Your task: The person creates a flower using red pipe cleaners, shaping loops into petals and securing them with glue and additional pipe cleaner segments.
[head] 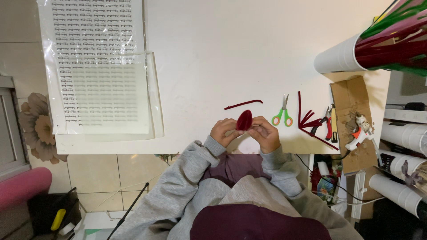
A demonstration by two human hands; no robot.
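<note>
Dark red fuzzy petal (pixel 244 120) sits at lower centre of the frame, pinched between both hands: left hand (pixel 225 131) and right hand (pixel 265 133) grip its edges above the desk (pixel 213 62). Shaping it well likely means small, even finger pressure. Scissors (pixel 283 114) lie just right.

A dark red fuzzy oval piece (pixel 244 120) is pinched between the left hand (pixel 224 131) and right hand (pixel 266 133), both in grey sleeves (pixel 195 160). The table (pixel 222 53) is plain white. Scissors (pixel 283 116) are seen with green handles rimmed in orange, pliers (pixel 326 123) with red grips. Dark red pipe cleaner bits (pixel 307 120) are scattered beside them. The glue gun (pixel 361 133) is white with orange, on brown cardboard (pixel 349 102). Green and dark red stems are bundled in a white cup (pixel 338 58).
</note>
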